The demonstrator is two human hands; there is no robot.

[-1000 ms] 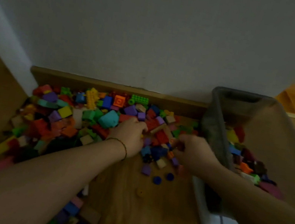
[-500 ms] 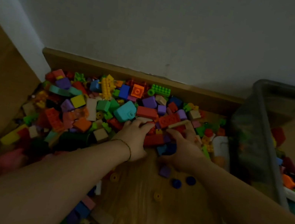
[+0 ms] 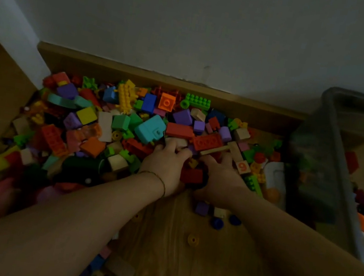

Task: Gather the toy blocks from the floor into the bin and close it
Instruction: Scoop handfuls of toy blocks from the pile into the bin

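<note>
A big heap of coloured toy blocks (image 3: 130,126) lies on the wooden floor against the baseboard. My left hand (image 3: 164,164) and my right hand (image 3: 221,179) are side by side at the near edge of the heap, fingers curled into it, cupping a cluster of blocks with a dark red block (image 3: 192,175) between them. Fingertips are hidden among the blocks. The translucent grey bin (image 3: 328,148) stands at the right with several blocks inside it.
Loose small blocks and round pieces (image 3: 216,223) lie on the floor (image 3: 171,251) below my hands, more along the bottom edge. A white plastic piece (image 3: 274,177) rests beside the bin. The wall and baseboard (image 3: 139,72) close off the far side.
My right hand came away from beside the bin and joined my left hand at the heap's edge. Both hands pushed deeper into the blocks and drew closer together.
</note>
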